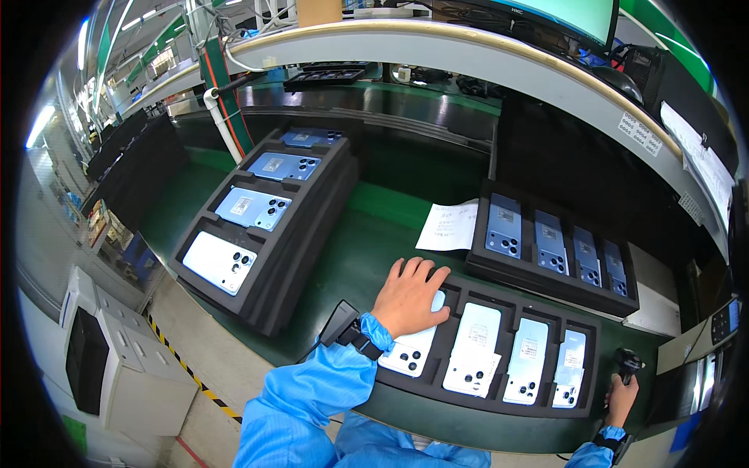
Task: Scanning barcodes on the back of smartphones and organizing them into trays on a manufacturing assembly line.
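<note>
Right in front of me lies a black foam tray (506,321) with several light-blue phones in its slots, backs up. My left hand (409,298) rests over the upper end of the leftmost phone (411,351), fingers spread past the tray's far edge and thumb on the phone's side. That phone's top part is hidden under the hand. The phone beside it (473,347) carries a white label. At the right end of the bench, apart from the tray, my right hand (622,395) is closed round the handle of a black handheld barcode scanner (627,360).
A stack of foam trays (300,226) with blue phones stands at the left. Behind the near tray sits another phone tray (555,287), with a paper sheet (449,226) beside it. A shelf (437,39) bearing a monitor (562,19) spans the back. Equipment (706,335) stands far right.
</note>
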{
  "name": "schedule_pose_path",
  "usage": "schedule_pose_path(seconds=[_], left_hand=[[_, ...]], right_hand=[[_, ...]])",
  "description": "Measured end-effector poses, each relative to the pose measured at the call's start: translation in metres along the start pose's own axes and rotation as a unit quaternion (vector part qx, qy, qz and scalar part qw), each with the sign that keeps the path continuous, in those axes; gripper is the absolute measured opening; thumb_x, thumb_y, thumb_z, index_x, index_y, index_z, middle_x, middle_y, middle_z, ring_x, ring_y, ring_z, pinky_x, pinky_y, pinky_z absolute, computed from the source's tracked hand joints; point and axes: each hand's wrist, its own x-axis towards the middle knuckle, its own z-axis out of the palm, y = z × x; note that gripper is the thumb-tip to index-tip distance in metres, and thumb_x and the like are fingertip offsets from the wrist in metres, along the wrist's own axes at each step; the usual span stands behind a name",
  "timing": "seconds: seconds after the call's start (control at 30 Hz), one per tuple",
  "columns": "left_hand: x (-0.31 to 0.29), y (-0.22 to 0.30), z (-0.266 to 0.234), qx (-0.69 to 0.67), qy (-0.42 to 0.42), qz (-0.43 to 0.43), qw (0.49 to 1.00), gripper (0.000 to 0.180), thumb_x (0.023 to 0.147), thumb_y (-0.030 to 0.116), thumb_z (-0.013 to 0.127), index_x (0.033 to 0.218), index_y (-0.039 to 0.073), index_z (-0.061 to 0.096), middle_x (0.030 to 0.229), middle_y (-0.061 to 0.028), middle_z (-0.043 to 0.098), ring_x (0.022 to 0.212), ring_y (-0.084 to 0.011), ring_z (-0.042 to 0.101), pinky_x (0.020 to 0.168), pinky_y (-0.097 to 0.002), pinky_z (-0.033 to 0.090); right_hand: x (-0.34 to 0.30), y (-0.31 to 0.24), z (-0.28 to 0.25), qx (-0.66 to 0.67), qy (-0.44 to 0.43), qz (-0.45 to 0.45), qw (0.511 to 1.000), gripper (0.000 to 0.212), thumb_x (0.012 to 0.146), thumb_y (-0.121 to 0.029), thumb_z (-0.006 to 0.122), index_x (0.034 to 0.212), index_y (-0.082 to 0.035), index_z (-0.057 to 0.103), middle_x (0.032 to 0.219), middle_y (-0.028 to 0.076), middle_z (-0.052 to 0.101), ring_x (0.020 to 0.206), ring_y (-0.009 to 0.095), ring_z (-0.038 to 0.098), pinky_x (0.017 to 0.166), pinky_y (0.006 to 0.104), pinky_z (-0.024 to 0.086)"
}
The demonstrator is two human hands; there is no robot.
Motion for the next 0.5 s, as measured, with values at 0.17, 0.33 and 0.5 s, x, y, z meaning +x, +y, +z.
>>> schedule_pose_path(seconds=[0.17, 0.33, 0.5], left_hand=[[0.0, 0.002, -0.003, -0.01, -0.004, -0.004, 1.0, 0.068, 0.083, 0.04, 0.071, 0.14, 0.007, 0.054, 0.137, -0.0182, 0.053, 0.137, -0.0381, 0.043, 0.12, -0.0565, 0.028], [0.002, 0.001, -0.01, -0.101, 0.026, -0.017, 0.994, 0.06, 0.081, 0.031, 0.072, 0.134, 0.008, 0.056, 0.136, -0.0143, 0.054, 0.134, -0.0351, 0.047, 0.121, -0.0569, 0.028], [0.001, -0.005, -0.013, -0.198, 0.052, -0.021, 0.979, 0.047, 0.082, 0.026, 0.069, 0.124, 0.008, 0.059, 0.128, -0.0113, 0.059, 0.127, -0.0344, 0.053, 0.121, -0.0562, 0.028]], right_hand=[[0.006, -0.015, 0.005, -0.02, -0.016, 0.021, 0.999, 0.012, 0.091, -0.015, 0.066, 0.097, -0.008, 0.058, 0.066, 0.0, 0.055, 0.046, 0.01, 0.05, 0.04, 0.0263, 0.039], [0.012, -0.014, 0.005, -0.007, -0.033, 0.062, 0.998, 0.014, 0.091, -0.018, 0.067, 0.098, -0.009, 0.059, 0.067, 0.0, 0.056, 0.046, 0.011, 0.05, 0.04, 0.0264, 0.038], [0.019, -0.007, 0.004, -0.044, -0.038, 0.058, 0.997, 0.016, 0.093, -0.024, 0.065, 0.098, -0.01, 0.059, 0.067, 0.0, 0.054, 0.047, 0.011, 0.049, 0.04, 0.0274, 0.039]])
